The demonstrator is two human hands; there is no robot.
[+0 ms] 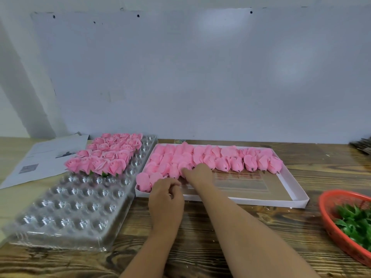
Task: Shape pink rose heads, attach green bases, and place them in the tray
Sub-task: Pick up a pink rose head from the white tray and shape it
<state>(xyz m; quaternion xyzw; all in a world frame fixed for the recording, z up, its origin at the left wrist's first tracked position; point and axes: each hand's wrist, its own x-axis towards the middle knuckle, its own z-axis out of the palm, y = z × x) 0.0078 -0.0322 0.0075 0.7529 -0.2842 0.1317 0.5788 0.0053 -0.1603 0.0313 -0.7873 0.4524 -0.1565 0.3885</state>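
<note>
Wooden table point(220, 227) up front, left hand point(165, 199) curled loosely at the white box's point(261, 201) near edge, can't tell if it's pinching anything. Right hand point(197, 173) reaches further in, fingers touching an unshaped pink bud point(183, 167). Finished roses point(108, 155) fill the clear tray's point(76, 207) far end.

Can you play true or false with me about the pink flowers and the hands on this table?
1. The finished roses sit in the clear plastic tray. True.
2. The red basket holds pink buds. False: it holds green bases.
3. The right hand reaches into the white box of unshaped buds. True.
4. The clear tray is completely full. False: most of its cups are bare.
5. The left hand rests on the printed paper. False: it is at the box's near edge.
</note>
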